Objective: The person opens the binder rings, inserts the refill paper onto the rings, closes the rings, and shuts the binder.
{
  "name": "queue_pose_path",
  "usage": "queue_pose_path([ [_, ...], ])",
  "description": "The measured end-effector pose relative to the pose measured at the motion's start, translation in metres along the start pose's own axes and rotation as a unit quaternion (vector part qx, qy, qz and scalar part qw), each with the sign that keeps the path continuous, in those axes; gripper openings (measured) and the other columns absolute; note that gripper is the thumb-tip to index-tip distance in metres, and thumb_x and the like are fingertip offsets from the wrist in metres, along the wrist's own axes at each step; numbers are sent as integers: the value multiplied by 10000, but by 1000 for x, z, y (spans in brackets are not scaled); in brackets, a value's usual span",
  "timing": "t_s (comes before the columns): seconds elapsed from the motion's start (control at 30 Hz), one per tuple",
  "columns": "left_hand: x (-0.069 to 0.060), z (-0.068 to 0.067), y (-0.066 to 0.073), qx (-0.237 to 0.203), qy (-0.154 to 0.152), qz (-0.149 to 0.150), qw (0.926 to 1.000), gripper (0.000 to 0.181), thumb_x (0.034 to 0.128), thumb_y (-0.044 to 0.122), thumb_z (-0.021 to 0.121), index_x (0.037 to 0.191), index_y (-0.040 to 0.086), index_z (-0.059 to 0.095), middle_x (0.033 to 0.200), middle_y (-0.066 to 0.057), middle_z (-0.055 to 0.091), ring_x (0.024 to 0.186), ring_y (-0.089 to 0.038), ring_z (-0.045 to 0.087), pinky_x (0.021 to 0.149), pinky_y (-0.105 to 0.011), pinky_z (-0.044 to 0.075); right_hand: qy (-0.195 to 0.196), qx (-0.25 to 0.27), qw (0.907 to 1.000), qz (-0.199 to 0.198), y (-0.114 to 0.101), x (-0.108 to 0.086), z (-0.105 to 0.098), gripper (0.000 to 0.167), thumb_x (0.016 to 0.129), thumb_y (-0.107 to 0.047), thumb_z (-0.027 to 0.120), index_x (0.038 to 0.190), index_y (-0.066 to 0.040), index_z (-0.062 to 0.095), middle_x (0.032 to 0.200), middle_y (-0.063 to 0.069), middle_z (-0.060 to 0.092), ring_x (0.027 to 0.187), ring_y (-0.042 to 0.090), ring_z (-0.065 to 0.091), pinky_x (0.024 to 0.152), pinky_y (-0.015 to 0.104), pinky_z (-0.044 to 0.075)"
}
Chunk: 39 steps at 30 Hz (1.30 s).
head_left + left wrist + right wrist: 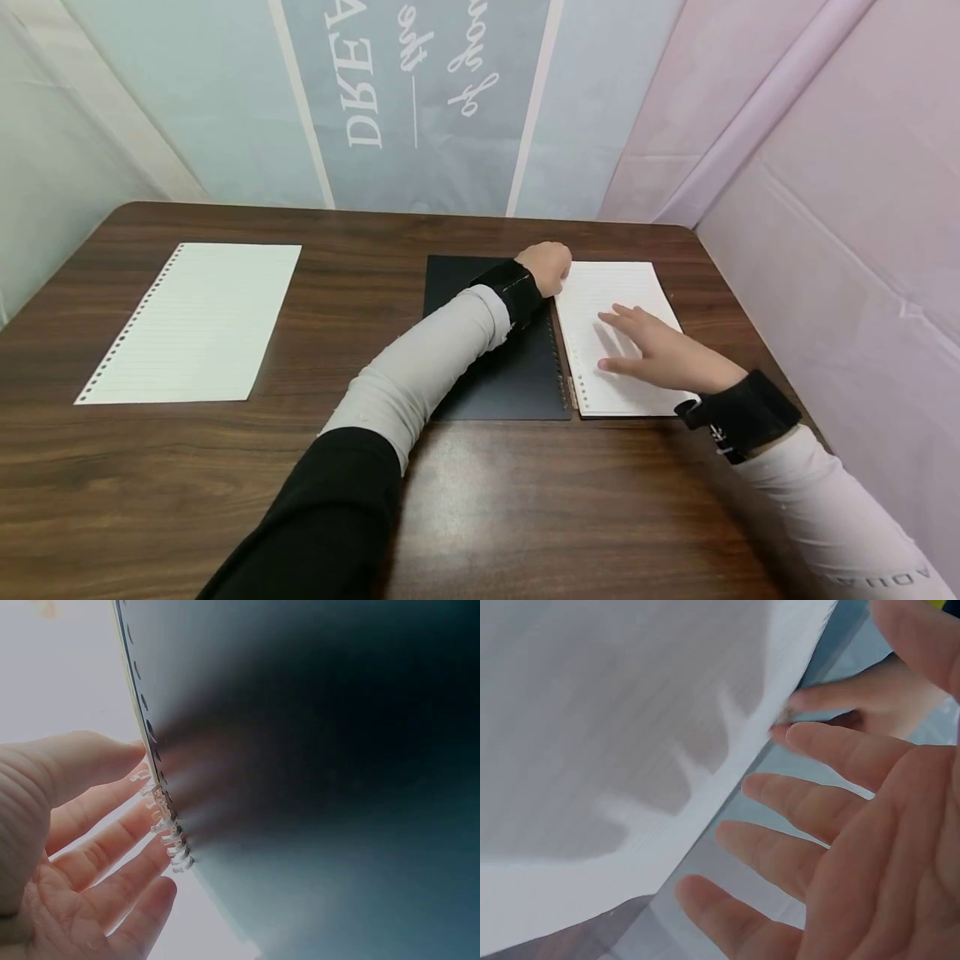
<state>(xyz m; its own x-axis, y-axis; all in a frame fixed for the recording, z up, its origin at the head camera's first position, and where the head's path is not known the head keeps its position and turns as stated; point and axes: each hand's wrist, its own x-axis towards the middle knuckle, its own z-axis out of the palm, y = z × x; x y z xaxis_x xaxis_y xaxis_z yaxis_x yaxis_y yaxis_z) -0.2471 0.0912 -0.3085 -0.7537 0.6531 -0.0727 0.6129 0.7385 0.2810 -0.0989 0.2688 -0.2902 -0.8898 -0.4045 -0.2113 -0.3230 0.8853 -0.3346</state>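
An opened ring-bound notebook lies on the table, its black cover (498, 379) turned to the left and lined white pages (622, 392) on the right. At the top of the binding, my left hand (545, 265) pinches the clear plastic ring strip (169, 829). The left wrist view shows the thumb at the row of holes and the fingers by the rings. My right hand (660, 350) hovers over the lined pages with fingers spread, casting a shadow on the paper. The right wrist view shows that palm (885, 862) holding nothing.
A loose lined sheet (195, 325) with a row of punched holes down its left side lies on the left of the brown wooden table (225, 492). Printed fabric (427, 167) hangs behind the table, and a pale curtain (862, 250) stands along the right side.
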Motion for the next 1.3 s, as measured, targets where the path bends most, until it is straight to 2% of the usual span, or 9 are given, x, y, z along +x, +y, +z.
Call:
queue_pose_path([
  [0.07,-2,-1,0,0,-4,13,10000,337,934,23,568,653,137,422,687,12,337,645,-127,311,593,-239,297,144,-75,9997,-169,-7,-6,3,669,938,-313,688,1465,10,431,1542,323,327,1434,531,271,1123,653,267],
  [0.13,-6,-3,2,-14,-6,54,10000,235,942,29,568,728,116,526,774,8,452,708,-125,382,636,-242,346,373,-192,9986,-333,-13,-11,8,578,923,-259,713,1403,-6,514,1476,277,453,1388,473,391,1098,619,337],
  [0.23,-16,-7,5,87,-13,128,9999,101,966,86,569,982,105,667,1034,-14,606,885,-136,529,784,-279,462,828,-348,9941,-604,-20,-18,15,363,903,-174,730,1232,-44,648,1271,171,634,1210,390,556,1005,547,435],
  [0.3,-24,-12,10,231,56,233,9994,226,982,143,574,1188,145,667,1261,6,612,1075,-141,584,920,-356,496,1062,-426,9909,-710,-24,-21,17,246,899,-139,729,1133,-75,689,1142,90,677,1099,332,591,939,493,461],
  [0.37,-32,-16,17,405,96,368,9985,280,994,200,571,1263,172,644,1317,17,610,1151,-150,595,970,-412,493,1167,-442,9893,-752,-28,-24,20,184,901,-122,722,1082,-95,702,1091,50,681,1051,304,589,909,468,461],
  [0.6,-74,-31,46,552,288,1202,9908,274,1004,233,572,1249,149,661,1222,16,689,1031,-126,662,848,-324,548,1322,-477,9862,-878,-34,-29,22,176,895,-110,724,1070,-105,708,1091,29,697,1024,287,589,894,452,461],
  [0.8,-104,-21,57,409,51,1721,9842,228,984,175,587,1176,110,691,1134,-19,718,979,-144,669,826,-294,538,1420,-495,9835,-1008,-35,-33,30,149,877,-97,738,1023,-113,714,1036,2,693,982,273,591,873,434,459],
  [1.0,-114,-7,55,256,-172,1747,9841,185,983,168,601,1126,105,700,1090,-25,724,941,-140,673,808,-273,532,1463,-556,9824,-1023,-34,-36,38,141,880,-121,742,1019,-113,724,1043,9,668,975,261,586,854,422,475],
  [1.3,-114,7,51,229,-201,1781,9835,139,988,180,595,1037,124,712,976,-10,727,827,-125,653,727,-261,504,1329,-606,9842,-999,-32,-39,41,170,890,-141,733,1058,-111,726,1100,25,643,1002,260,578,855,426,484],
])
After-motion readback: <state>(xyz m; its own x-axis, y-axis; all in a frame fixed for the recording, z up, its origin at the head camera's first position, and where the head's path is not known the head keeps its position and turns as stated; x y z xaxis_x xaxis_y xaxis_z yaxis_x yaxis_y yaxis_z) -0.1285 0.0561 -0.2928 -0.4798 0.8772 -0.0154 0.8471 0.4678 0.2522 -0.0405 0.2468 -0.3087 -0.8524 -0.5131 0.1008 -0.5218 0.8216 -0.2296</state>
